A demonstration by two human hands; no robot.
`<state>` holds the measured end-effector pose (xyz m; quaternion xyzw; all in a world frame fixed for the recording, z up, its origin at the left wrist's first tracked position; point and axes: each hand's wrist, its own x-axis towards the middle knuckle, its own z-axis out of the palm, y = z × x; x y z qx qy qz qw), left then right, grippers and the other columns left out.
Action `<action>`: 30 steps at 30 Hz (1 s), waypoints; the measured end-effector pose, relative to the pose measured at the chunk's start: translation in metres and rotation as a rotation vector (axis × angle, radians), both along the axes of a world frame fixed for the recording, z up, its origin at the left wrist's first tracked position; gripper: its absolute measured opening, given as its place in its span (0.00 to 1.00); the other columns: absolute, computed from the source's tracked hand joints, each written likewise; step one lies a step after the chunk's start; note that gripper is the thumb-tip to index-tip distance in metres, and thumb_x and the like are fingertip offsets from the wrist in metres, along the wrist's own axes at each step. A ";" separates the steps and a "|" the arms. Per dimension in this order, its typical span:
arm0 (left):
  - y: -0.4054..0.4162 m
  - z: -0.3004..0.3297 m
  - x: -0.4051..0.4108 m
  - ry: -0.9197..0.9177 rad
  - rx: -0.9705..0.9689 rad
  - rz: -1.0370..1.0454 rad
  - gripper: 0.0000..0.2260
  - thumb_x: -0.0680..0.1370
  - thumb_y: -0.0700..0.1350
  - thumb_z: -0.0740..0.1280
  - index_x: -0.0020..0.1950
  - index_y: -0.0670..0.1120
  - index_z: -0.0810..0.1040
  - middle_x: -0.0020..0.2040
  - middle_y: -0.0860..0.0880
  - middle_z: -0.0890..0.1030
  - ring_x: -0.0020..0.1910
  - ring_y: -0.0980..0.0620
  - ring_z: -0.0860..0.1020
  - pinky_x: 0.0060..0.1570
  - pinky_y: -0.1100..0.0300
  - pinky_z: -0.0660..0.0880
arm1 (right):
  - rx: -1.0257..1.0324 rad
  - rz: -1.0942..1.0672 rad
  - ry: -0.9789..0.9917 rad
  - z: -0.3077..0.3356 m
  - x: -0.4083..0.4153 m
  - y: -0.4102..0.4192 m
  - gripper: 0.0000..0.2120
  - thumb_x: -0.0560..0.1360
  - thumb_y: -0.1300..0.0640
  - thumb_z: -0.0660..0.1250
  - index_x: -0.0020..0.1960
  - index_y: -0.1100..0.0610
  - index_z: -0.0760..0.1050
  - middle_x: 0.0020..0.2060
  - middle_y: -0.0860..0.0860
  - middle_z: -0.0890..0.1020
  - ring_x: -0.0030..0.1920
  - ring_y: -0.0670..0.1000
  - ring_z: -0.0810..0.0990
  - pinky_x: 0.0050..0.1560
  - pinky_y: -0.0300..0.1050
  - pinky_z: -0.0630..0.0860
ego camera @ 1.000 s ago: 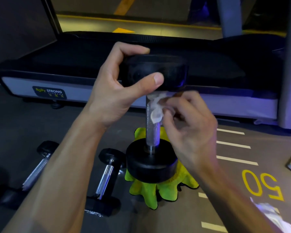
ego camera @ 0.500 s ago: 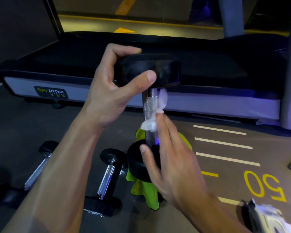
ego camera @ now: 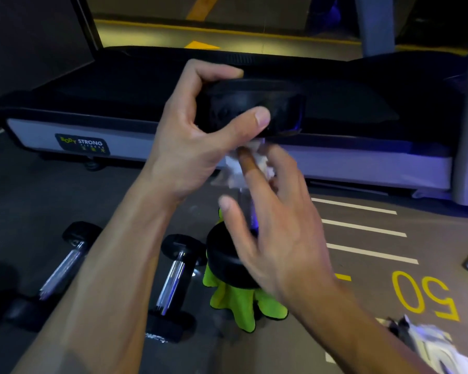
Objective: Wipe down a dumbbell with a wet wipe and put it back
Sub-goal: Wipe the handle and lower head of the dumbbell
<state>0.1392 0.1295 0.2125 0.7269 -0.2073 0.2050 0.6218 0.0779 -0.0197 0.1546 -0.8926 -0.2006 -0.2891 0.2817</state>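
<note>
A black dumbbell [ego camera: 250, 103] stands upright on a yellow-green cloth [ego camera: 243, 303] on the floor. My left hand [ego camera: 189, 141] grips its top head, thumb in front and fingers over the far edge. A white wet wipe [ego camera: 234, 164] is bunched around the top of the chrome handle, just under that head. My right hand [ego camera: 276, 220] presses the wipe against the handle with its fingers; the thumb sticks out to the left. This hand hides most of the handle and part of the lower head [ego camera: 227, 257].
Two smaller dumbbells [ego camera: 173, 282] [ego camera: 62, 265] lie on the floor to the left. A treadmill deck [ego camera: 119, 103] runs across behind. White lines and a yellow "50" [ego camera: 422, 295] mark the floor at right. A crumpled white packet [ego camera: 432, 344] lies at bottom right.
My right hand has slid the wipe up the handle, from mid-shaft to just beneath the top head. My left hand keeps its hold on the top head.
</note>
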 end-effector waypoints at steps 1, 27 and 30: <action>-0.001 0.001 0.000 0.002 0.002 -0.003 0.20 0.75 0.51 0.76 0.62 0.48 0.74 0.59 0.50 0.79 0.57 0.54 0.80 0.59 0.55 0.78 | 0.000 -0.022 -0.019 0.004 0.005 0.004 0.25 0.82 0.46 0.62 0.76 0.55 0.69 0.70 0.52 0.67 0.65 0.53 0.72 0.56 0.46 0.76; -0.001 -0.001 0.001 -0.005 -0.029 -0.004 0.20 0.74 0.50 0.77 0.61 0.49 0.75 0.57 0.54 0.80 0.55 0.58 0.80 0.58 0.57 0.78 | 0.489 0.116 0.381 -0.011 0.027 -0.077 0.22 0.70 0.67 0.76 0.59 0.50 0.77 0.44 0.43 0.78 0.41 0.45 0.78 0.44 0.38 0.77; -0.001 -0.001 0.001 -0.004 -0.022 -0.007 0.20 0.74 0.50 0.77 0.62 0.49 0.75 0.57 0.54 0.80 0.55 0.58 0.80 0.57 0.58 0.77 | 0.013 0.005 0.159 -0.006 0.034 -0.074 0.22 0.71 0.68 0.73 0.63 0.55 0.78 0.50 0.45 0.76 0.45 0.46 0.77 0.48 0.33 0.68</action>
